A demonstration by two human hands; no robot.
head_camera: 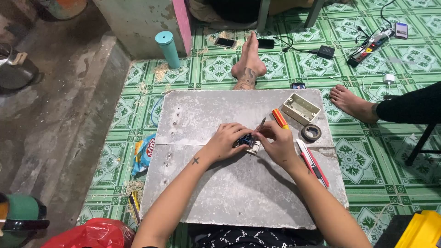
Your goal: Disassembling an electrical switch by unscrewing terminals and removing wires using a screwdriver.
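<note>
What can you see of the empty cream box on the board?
The cream box is a shallow rectangular plastic-looking shell, open side up and empty inside, with small lugs along its walls. It lies flat and slightly skewed at the far right corner of the grey board, beside the black tape roll and the orange-handled screwdriver. Neither hand touches it.

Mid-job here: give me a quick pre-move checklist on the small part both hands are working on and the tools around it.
1. Small blue-and-white switch part pinned on the grey board by the left hand: ok.
2. Right hand holding the thin metal tool at the part: ok.
3. Orange-handled screwdriver in reach: ok.
4. Beige plastic wall box and black tape roll on the board: ok.
5. Red utility knife, blade retracted: cannot tell.
</note>
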